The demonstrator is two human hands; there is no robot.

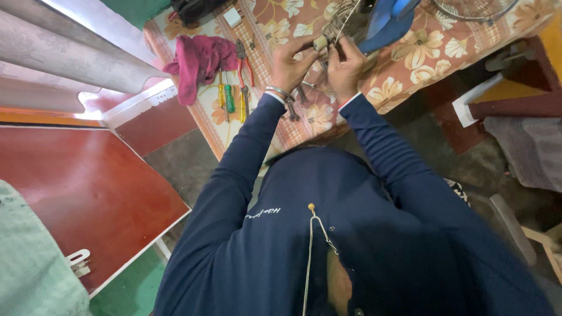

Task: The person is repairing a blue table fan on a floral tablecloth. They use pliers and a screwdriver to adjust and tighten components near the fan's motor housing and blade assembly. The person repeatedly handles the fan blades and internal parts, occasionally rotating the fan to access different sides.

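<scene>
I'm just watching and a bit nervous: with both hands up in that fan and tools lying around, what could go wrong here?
1. Both hands, left hand and right hand, work close against the wire fan guard; a finger might get scraped or pinched there.
2. The small cylindrical part at the left fingertips could slip and drop among the clutter.
3. The pliers and screwdrivers lie near the table's edge; a sleeve might knock them off.

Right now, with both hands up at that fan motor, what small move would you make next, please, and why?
Probably keep the left hand steady on the small pale cylindrical part and let the right hand work at the wire-wound motor. Both hands are already closed around it, and the screwdrivers and pliers lie unused beside the magenta cloth.
</scene>
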